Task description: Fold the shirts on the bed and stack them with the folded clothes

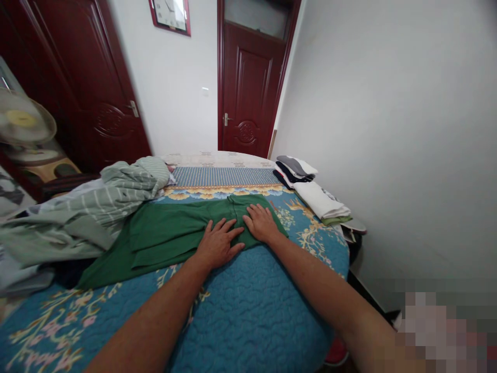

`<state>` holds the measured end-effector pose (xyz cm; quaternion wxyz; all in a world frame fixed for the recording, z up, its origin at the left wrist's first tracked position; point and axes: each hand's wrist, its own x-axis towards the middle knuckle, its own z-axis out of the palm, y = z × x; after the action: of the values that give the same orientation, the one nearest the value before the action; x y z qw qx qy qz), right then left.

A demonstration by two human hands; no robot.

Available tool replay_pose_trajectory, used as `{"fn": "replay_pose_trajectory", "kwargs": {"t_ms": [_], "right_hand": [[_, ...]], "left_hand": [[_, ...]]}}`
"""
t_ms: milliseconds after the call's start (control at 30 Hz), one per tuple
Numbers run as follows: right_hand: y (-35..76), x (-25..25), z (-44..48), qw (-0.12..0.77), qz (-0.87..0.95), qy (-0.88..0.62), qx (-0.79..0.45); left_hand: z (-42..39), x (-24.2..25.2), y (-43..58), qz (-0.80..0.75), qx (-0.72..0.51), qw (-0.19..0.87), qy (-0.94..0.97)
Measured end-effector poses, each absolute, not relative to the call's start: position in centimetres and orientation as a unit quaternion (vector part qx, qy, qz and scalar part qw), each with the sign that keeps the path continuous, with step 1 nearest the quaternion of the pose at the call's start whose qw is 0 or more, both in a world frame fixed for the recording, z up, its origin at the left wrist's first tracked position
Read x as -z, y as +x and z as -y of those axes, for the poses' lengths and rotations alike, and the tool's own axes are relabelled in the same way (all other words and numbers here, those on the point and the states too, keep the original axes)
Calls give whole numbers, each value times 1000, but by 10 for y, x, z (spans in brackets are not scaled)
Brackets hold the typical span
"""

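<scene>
A green garment (pixel 171 223) lies stretched across the blue floral bed cover (pixel 248 305), partly folded over at its right end. My left hand (pixel 219 242) rests on its middle with fingers spread. On the folded right end my right hand (pixel 261 223) lies flat, fingers apart. Neither hand grips the cloth. The garment's left end runs up against a heap of pale green striped and checked clothes (pixel 116 197), which hides part of it. Whether it is a shirt or trousers I cannot make out.
Folded clothes stand in a white and grey stack (pixel 297 168) and a white pile (pixel 320 199) at the bed's right edge, near the wall. A fan (pixel 23 119) stands at the left. Dark red doors (pixel 252 77) and a clock (pixel 171 13) are beyond.
</scene>
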<state>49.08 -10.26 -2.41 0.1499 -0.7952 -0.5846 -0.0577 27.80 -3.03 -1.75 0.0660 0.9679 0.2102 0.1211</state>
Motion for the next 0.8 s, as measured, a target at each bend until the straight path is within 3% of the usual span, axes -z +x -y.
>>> {"fn": "replay_pose_trajectory", "kwargs": {"t_ms": [233,633,800], "right_hand": [[522,34,149,127,505,-852,54],[563,27,160,181,404,-895,51],[567,25,159,194,422,-885,0]], "left_hand": [[29,20,277,-210,-130,68,967],[29,0,261,-186,-185,51,964],[-5,-27,225,-308,-267,50,912]]}}
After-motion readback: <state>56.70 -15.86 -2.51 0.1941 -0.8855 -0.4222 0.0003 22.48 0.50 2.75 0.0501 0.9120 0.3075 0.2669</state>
